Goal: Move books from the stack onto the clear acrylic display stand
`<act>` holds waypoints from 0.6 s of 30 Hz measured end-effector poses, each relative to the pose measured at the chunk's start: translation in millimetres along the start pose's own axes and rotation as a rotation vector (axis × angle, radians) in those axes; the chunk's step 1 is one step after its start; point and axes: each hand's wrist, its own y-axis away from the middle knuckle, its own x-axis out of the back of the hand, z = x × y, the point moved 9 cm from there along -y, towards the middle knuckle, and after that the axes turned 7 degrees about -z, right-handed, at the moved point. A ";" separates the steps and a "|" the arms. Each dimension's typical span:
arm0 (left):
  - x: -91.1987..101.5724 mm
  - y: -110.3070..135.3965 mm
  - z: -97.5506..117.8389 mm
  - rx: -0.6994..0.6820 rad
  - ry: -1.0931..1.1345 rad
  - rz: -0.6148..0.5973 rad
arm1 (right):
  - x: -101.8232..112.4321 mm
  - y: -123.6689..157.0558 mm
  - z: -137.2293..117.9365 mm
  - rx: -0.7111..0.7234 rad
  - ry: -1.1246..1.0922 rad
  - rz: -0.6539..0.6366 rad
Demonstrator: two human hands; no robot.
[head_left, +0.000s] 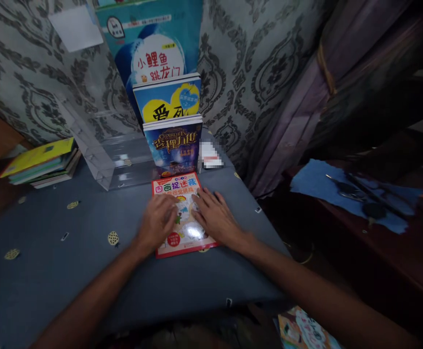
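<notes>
Held the left hand (159,217) loosely curled and the right hand (214,213) spread, both unclenched, over the book (185,217) near the tabletop's (87,271) right edge, apparently for steadying. Had upright books (177,148) tiered behind in a clear rack (103,170), probably for display.

This looks like a room in a home: damask-patterned wallpaper (269,58) lines the wall, and a mauve curtain (286,121) hangs gathered by a tieback (326,70). A blue-grey tablecloth (95,276) printed with yellow fruit sits under Chinese-language children's books (177,150) in a clear acrylic rack (100,169).
</notes>
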 end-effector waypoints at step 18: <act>-1.6 8.8 -108.1 0.495 0.760 0.197 | -1.0 2.3 -0.9 0.058 -0.021 0.094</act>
